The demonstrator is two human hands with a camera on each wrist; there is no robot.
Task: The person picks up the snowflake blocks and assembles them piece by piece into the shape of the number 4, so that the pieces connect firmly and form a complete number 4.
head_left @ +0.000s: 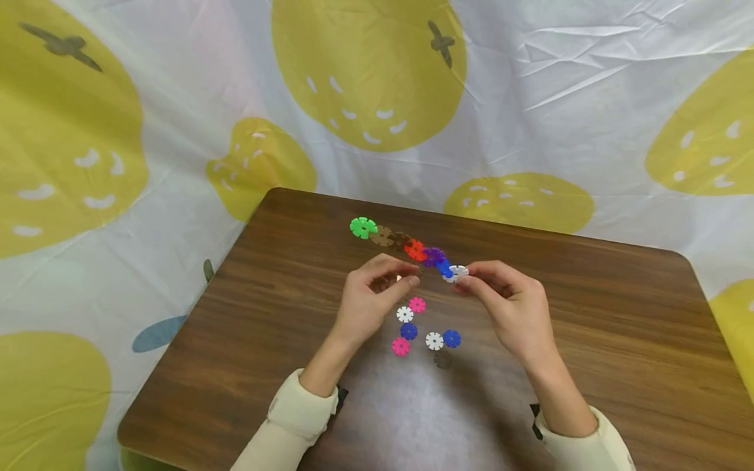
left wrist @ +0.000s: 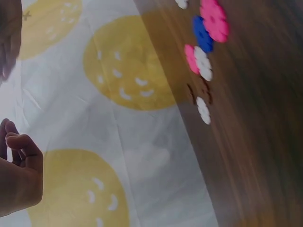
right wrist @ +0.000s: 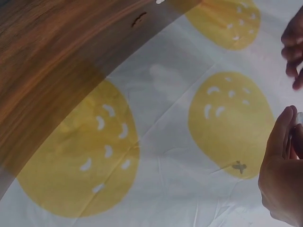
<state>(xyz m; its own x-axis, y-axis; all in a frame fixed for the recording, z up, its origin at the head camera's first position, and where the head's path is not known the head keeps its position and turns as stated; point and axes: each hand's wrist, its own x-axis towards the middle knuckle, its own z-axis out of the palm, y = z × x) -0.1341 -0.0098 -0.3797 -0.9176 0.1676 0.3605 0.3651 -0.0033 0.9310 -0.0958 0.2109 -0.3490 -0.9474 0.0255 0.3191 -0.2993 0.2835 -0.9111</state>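
A chain of joined snowflake discs lies on the wooden table, running from a green disc through brown, red, purple and blue to a white disc. My right hand pinches that white end disc. My left hand hovers just left of it with fingers curled, pinching a small dark disc whose colour is hard to tell. The left wrist view shows the left hand at the frame's edge. In the right wrist view the right hand fills the lower right corner.
Several loose discs lie between my wrists: pink, white, blue, pink, white, blue and brown. A white cloth with yellow fruit shapes surrounds the table.
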